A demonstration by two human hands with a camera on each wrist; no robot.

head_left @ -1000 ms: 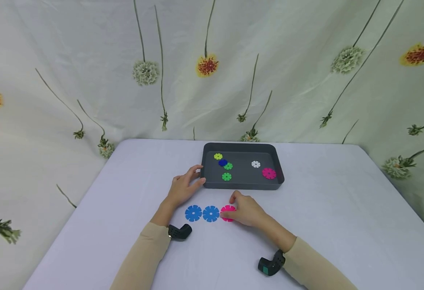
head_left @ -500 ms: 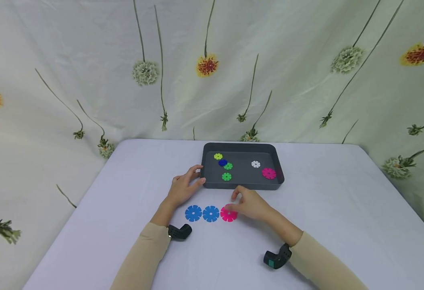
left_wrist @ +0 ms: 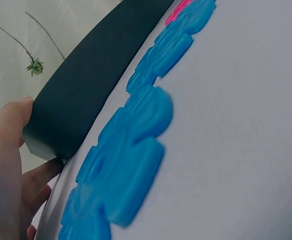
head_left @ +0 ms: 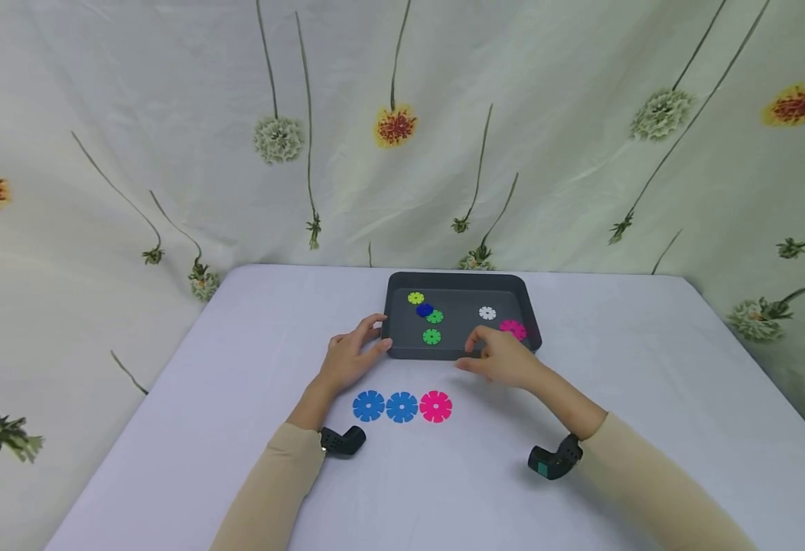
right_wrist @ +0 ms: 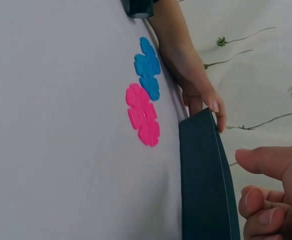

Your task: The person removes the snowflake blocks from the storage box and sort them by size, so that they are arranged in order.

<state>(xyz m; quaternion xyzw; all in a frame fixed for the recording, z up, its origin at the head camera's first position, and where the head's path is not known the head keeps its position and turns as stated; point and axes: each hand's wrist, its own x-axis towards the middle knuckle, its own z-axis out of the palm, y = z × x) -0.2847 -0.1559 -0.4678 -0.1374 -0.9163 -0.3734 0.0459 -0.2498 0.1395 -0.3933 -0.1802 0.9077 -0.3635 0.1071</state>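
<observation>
On the table, two blue notched discs, the left one [head_left: 368,406] and the middle one [head_left: 402,407], lie in a row with a pink notched disc [head_left: 435,406] at the right end. Behind them stands a dark grey tray [head_left: 467,287]. My left hand [head_left: 349,360] touches the tray's left side and near corner with thumb and fingertips. In the left wrist view its fingertips [left_wrist: 26,107] are against the tray wall [left_wrist: 81,85]. My right hand [head_left: 502,358] hovers over the tray's near rim, fingers loosely curled, thumb [right_wrist: 261,162] apart from them, holding nothing.
Inside the tray lie a yellow disc [head_left: 415,298], a dark blue disc [head_left: 425,310], two green discs [head_left: 431,337], a white disc [head_left: 487,313] and a larger pink disc [head_left: 513,327], partly covered by the right hand. A flowered cloth [head_left: 568,153] hangs behind the table.
My right hand has let go of the pink disc in the row and moved away from me and right to the tray. The left hand stays at the tray corner.
</observation>
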